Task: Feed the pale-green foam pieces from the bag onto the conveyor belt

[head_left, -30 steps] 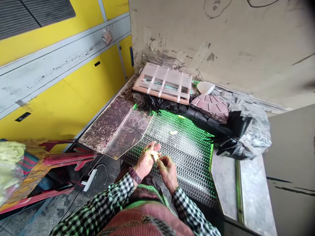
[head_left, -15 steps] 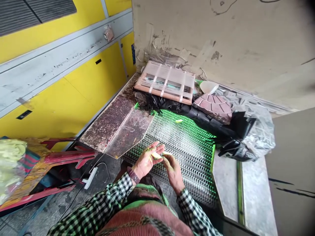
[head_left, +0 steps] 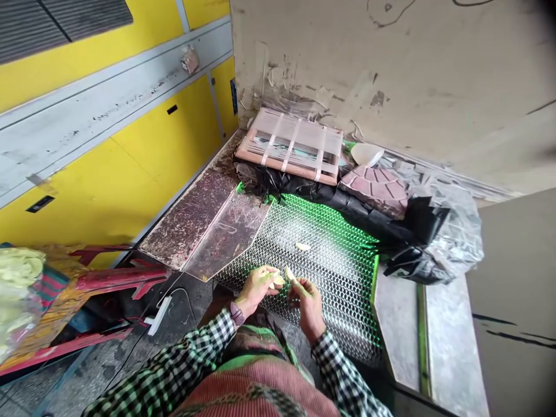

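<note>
While left hand (head_left: 258,288) grips pale piece (head_left: 277,281), right hand (head_left: 307,307) seemingly pinches sliver (head_left: 290,274) over near edge of wire mesh (head_left: 330,272).

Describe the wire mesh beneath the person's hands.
The wire mesh is a silvery sheet of small hexagonal openings, glowing green toward its far edge. Its left side meets a scratched metal sheet, and black plastic runs along its far side. A small pale piece rests on it. The left hand and right hand are over its near part.
</note>
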Action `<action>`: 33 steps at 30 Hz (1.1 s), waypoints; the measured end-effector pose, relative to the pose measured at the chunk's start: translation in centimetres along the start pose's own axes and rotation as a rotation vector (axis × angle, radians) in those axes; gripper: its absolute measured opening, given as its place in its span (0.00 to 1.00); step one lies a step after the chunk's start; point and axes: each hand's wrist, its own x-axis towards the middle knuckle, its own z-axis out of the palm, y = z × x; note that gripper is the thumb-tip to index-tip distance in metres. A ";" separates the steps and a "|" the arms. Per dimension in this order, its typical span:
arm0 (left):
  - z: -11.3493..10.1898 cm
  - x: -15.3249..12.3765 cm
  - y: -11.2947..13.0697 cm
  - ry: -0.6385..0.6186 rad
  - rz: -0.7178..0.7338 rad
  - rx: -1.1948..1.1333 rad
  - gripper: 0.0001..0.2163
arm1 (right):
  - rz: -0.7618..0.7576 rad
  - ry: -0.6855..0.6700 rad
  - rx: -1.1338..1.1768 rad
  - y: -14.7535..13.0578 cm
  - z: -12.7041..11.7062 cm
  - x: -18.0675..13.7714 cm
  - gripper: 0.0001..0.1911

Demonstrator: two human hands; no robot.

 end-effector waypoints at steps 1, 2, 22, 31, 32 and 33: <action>0.0 0.0 0.0 0.015 0.000 0.014 0.13 | -0.018 0.043 -0.047 0.1 -0.5 0.2 0.23; 0.0 0.0 0.0 0.025 -0.001 0.024 0.13 | -0.041 0.077 -0.101 0.1 -1.0 0.3 0.24; -0.3 -1.2 0.9 -0.076 -0.048 -0.241 0.19 | -0.960 0.130 -1.254 1.4 -2.7 0.9 0.13; 1.2 -1.6 0.0 -0.171 -0.001 -0.189 0.22 | -0.489 -0.080 -0.546 -0.2 1.4 -1.9 0.15; 1.3 -1.5 0.0 -0.172 -0.008 -0.200 0.23 | -0.423 -0.087 -0.469 -0.2 1.3 -1.6 0.16; 1.4 -1.5 0.0 -0.159 -0.015 -0.210 0.24 | -0.374 -0.077 -0.421 -0.1 1.1 -1.2 0.18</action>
